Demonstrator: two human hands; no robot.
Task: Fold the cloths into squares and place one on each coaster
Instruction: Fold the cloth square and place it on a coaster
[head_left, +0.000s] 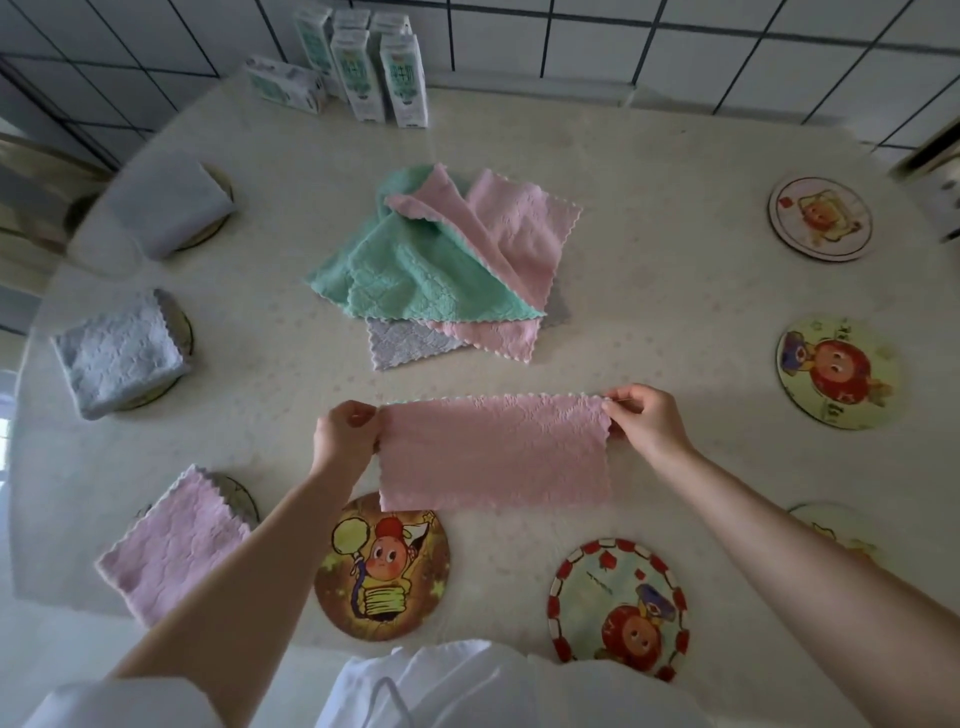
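Head view is showing a pink cloth, doubled into a long strip and stretched between both hands near the front of the tabletop. The left hand is pinching the strip's left top corner and the right hand is pinching its right top corner. The strip's lower edge is overlapping the top of a brown coaster. Beside that coaster, a red-rimmed coaster is lying bare. Along the left side, three folded cloths are each sitting on a coaster. Behind the strip, a loose pile of cloths is lying mid-table, with milk cartons standing at the far edge.
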